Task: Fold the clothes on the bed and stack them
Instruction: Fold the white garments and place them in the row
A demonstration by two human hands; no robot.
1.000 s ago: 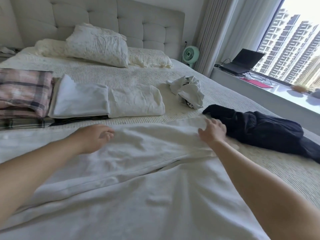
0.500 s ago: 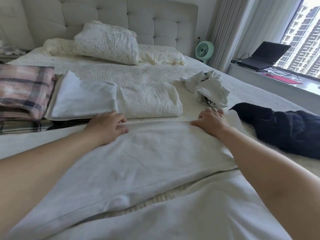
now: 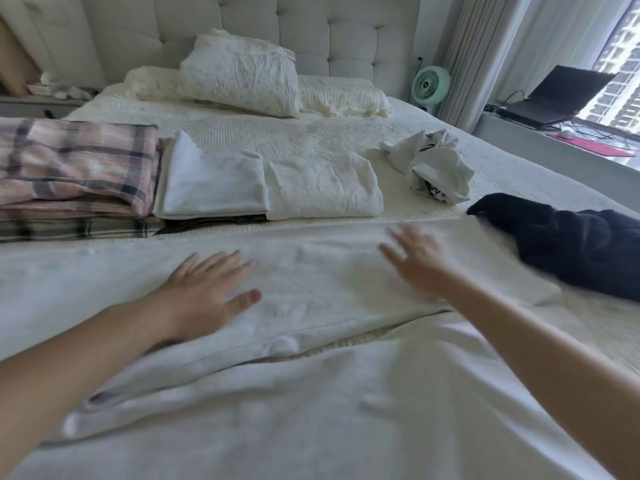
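I note both hands have released the folded edge gripped half a second ago. The left hand (image 3: 204,292) lies flat, fingers spread, on the white garment (image 3: 311,282); the right hand (image 3: 415,263), blurred, fingers straight and apart, is over it. The garment is soft, creased cloth, folded double, just nearer than the folded white stack (image 3: 270,185). A dark garment (image 3: 561,244) lies crumpled right of it.

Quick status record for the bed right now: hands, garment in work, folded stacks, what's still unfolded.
left hand: open, flat on the white garment
right hand: open, blurred, over the same garment
garment in work: white garment, one fold laid across
folded: plaid stack; white folded pieces beside it
unfolded: crumpled white item; black garment
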